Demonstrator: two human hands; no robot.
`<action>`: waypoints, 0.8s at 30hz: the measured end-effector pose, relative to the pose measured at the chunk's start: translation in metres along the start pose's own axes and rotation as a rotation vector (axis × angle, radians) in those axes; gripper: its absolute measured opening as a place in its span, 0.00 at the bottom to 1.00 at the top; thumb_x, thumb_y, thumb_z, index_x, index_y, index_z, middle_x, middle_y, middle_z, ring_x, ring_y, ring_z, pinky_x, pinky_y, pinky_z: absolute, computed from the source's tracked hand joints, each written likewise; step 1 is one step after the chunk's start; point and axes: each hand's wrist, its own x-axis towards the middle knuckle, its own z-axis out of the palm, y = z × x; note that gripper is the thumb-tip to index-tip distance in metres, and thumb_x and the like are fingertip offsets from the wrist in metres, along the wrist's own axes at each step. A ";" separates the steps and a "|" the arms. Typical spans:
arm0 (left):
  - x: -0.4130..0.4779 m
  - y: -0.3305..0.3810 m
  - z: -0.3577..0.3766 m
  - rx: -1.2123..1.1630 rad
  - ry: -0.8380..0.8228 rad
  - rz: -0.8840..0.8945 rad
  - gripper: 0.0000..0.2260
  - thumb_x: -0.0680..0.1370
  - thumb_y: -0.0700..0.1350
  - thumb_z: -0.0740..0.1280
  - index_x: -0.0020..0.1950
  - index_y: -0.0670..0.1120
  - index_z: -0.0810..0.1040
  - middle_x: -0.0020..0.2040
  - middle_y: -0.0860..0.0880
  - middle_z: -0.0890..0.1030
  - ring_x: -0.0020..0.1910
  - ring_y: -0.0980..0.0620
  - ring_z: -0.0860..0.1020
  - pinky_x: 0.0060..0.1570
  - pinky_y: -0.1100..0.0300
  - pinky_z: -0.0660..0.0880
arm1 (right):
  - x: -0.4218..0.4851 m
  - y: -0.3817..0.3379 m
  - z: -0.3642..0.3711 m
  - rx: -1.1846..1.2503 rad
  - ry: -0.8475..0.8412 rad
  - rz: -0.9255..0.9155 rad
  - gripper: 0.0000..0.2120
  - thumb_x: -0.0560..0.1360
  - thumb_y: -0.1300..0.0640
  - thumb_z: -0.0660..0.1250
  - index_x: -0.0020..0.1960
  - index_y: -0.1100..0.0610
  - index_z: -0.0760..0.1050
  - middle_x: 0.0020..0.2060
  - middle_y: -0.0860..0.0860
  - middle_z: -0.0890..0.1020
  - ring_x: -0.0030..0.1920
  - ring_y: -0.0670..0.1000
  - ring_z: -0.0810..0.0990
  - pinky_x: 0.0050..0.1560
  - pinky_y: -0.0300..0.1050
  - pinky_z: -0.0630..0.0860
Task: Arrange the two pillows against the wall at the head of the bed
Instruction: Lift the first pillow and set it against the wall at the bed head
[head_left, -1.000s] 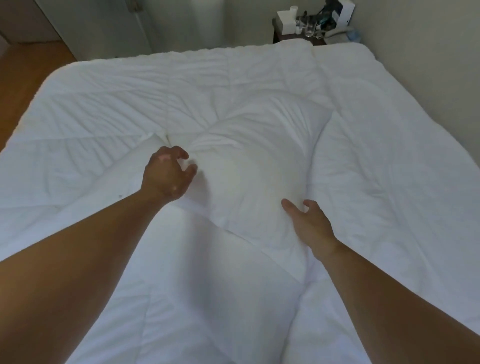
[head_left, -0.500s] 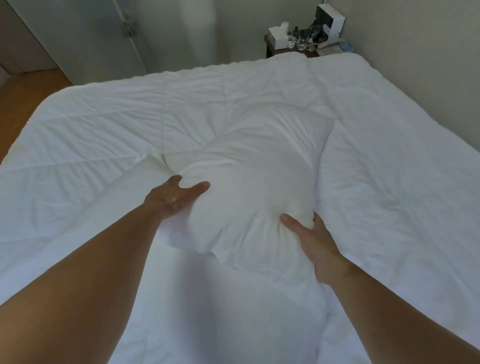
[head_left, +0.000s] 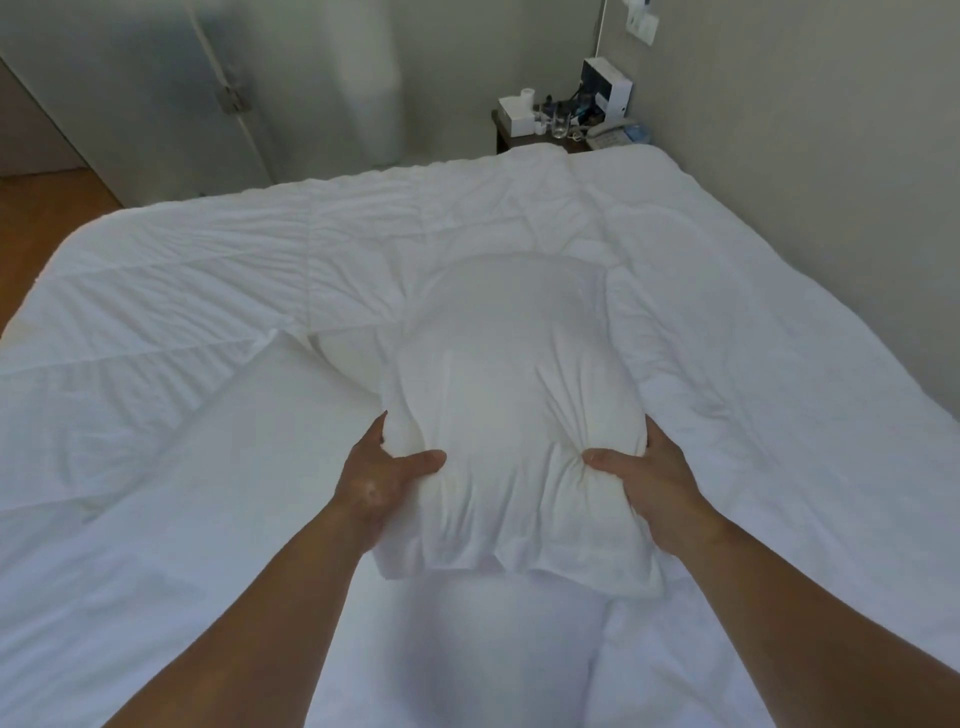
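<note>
Both the left hand (head_left: 384, 480) and right hand (head_left: 654, 486) clamp one pillow (head_left: 514, 415) mid-bed (head_left: 779, 364); neither it nor the other pillow (head_left: 249, 467) is at the wall (head_left: 831, 156).

The pillow (head_left: 511, 415) was seen to be plain white, shaded a soft grey toward its far end. The quilt (head_left: 260, 291) was likewise white, without print, marked only by faint stitched lines and creases. A second white cushion-like shape (head_left: 291, 415) lay blended into it. The wall (head_left: 831, 156) was painted a pale grey-beige. The door (head_left: 130, 93) was rendered in light grey, with a metal-toned hinge. The floor (head_left: 31, 223) was shown in warm orange-brown wood. The nightstand (head_left: 506, 137) was dark brown, and a white box (head_left: 514, 117) and a white-and-navy box (head_left: 605, 88) were set on it.
</note>
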 end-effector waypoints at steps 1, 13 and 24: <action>-0.015 -0.004 0.007 -0.012 0.008 0.027 0.30 0.62 0.43 0.82 0.61 0.55 0.79 0.53 0.52 0.87 0.52 0.45 0.85 0.56 0.44 0.80 | -0.008 -0.003 -0.007 -0.017 0.004 -0.006 0.34 0.66 0.64 0.80 0.69 0.50 0.73 0.56 0.44 0.81 0.55 0.45 0.80 0.58 0.46 0.77; -0.197 -0.019 0.068 -0.071 -0.031 0.216 0.26 0.70 0.35 0.77 0.63 0.55 0.78 0.52 0.55 0.86 0.50 0.55 0.85 0.43 0.61 0.80 | -0.156 -0.016 -0.127 -0.145 0.105 -0.119 0.28 0.67 0.63 0.79 0.64 0.47 0.78 0.54 0.46 0.85 0.54 0.50 0.84 0.58 0.55 0.79; -0.320 -0.033 0.183 0.050 -0.083 0.337 0.29 0.66 0.45 0.77 0.66 0.58 0.75 0.56 0.55 0.85 0.55 0.52 0.84 0.58 0.44 0.79 | -0.263 -0.012 -0.280 -0.112 0.204 -0.232 0.28 0.69 0.65 0.78 0.61 0.41 0.77 0.49 0.34 0.85 0.48 0.36 0.83 0.49 0.41 0.77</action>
